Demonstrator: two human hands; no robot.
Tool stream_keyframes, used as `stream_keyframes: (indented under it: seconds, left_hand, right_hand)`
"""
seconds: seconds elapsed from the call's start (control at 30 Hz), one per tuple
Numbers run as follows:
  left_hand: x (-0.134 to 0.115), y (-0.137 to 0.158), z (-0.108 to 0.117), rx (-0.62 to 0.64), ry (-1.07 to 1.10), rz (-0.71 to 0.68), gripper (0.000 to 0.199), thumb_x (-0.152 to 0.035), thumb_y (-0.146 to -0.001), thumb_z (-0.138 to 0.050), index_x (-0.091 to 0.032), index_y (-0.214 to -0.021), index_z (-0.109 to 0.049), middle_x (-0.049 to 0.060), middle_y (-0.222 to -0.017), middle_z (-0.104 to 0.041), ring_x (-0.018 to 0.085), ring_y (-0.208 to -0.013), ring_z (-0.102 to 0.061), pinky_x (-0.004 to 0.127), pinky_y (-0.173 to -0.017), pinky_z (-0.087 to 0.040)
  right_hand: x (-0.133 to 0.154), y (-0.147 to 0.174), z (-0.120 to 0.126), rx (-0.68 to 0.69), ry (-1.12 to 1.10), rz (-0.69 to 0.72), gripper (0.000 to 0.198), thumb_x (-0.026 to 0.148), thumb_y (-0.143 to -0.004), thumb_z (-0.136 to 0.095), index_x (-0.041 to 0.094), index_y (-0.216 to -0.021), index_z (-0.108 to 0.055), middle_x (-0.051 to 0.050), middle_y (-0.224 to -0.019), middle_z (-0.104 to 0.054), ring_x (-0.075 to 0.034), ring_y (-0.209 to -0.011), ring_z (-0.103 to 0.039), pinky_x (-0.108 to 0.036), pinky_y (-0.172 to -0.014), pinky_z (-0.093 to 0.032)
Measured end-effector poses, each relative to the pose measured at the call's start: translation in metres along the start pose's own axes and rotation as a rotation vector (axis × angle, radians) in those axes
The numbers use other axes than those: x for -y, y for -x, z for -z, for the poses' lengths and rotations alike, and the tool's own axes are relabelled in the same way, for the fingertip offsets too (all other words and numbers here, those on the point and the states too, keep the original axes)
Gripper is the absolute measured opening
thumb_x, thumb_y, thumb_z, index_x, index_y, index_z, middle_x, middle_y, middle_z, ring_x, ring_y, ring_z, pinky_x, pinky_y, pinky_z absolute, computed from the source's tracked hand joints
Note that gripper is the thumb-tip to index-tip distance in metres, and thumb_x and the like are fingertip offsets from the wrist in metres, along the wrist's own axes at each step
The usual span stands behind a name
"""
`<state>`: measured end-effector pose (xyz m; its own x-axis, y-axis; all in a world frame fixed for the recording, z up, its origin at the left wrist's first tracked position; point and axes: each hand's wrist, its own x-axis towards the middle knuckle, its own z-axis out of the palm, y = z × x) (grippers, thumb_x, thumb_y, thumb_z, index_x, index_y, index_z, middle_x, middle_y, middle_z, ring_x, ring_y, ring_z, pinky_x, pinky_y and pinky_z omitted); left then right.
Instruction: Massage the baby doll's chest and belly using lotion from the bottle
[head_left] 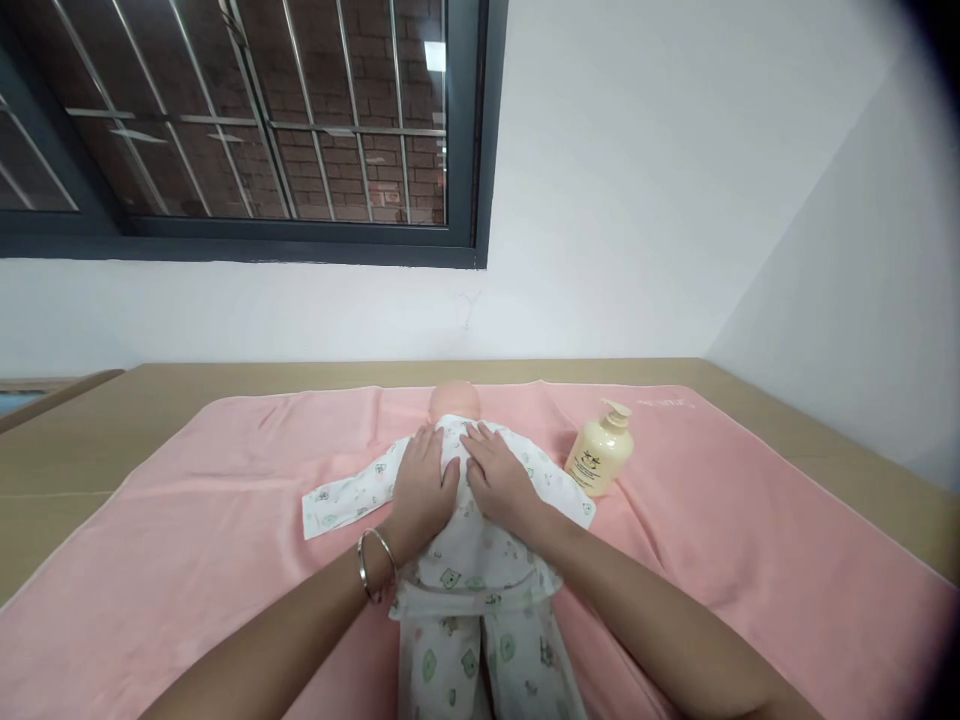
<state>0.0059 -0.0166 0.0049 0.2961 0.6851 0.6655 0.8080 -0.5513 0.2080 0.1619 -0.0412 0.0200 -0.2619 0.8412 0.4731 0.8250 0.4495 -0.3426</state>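
A baby doll [454, 399] with a smooth bald head lies stretched out on a pink blanket [247, 470], its head at the far end. It wears a white long-sleeved top [469, 550] with small green prints and matching trousers [442, 665]. My left hand [421, 487] rests flat on the left of the upper torso, fingers extended and a bangle [377, 565] on the wrist. On the right of the torso, my right hand [501, 485] lies flat too, fingers pointing toward the head. Neither hand grasps anything. No facial features show on the doll.
A pale yellow pump bottle [600, 452] leans slightly on the blanket, close to the doll's right-hand sleeve. The blanket covers a tan surface [172, 385] that meets a white wall [600, 200]. Above is a dark-framed window [469, 130] with metal bars.
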Motion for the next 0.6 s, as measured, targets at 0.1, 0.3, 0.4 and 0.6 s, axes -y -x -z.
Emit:
stream_keyframes:
  seconds: [0.1,0.3,0.4,0.6]
  left_hand:
    - [0.0,-0.001,-0.001,0.042,-0.092,0.089,0.054,-0.034,-0.09,-0.046,0.0,-0.132,-0.044,0.027,-0.137,-0.047,0.04,-0.13,-0.042,0.058,-0.103,-0.04]
    - [-0.017,0.006,0.015,-0.038,-0.061,-0.198,0.034,-0.016,-0.09,-0.039,-0.007,-0.115,-0.059,0.019,-0.117,-0.063,0.03,-0.116,-0.056,0.049,-0.104,-0.043]
    - [-0.016,0.007,0.014,-0.072,0.021,-0.199,0.035,-0.014,-0.088,-0.039,-0.013,-0.118,-0.058,0.014,-0.116,-0.065,0.026,-0.113,-0.058,0.047,-0.103,-0.045]
    - [-0.003,0.005,0.0,0.043,-0.047,0.055,0.055,-0.031,-0.089,-0.046,-0.004,-0.136,-0.041,0.024,-0.14,-0.045,0.037,-0.132,-0.04,0.059,-0.105,-0.037]
  right_hand:
    - [-0.022,-0.013,0.001,0.038,0.025,-0.108,0.049,0.031,-0.1,-0.03,0.007,-0.142,-0.041,-0.012,-0.147,-0.032,-0.024,-0.139,-0.024,-0.046,-0.116,-0.017]
    - [0.009,0.009,-0.001,0.043,0.202,-0.067,0.052,0.023,-0.097,-0.032,-0.003,-0.141,-0.037,-0.021,-0.144,-0.033,-0.031,-0.139,-0.022,-0.047,-0.114,-0.023]
    - [0.017,0.014,0.001,0.038,0.161,0.111,0.048,0.018,-0.096,-0.031,0.002,-0.14,-0.042,-0.017,-0.144,-0.036,-0.028,-0.14,-0.02,-0.046,-0.116,-0.021]
    - [-0.024,-0.014,0.006,0.098,0.119,-0.14,0.053,0.039,-0.103,-0.026,0.007,-0.145,-0.035,-0.014,-0.148,-0.029,-0.027,-0.14,-0.022,-0.049,-0.115,-0.02]
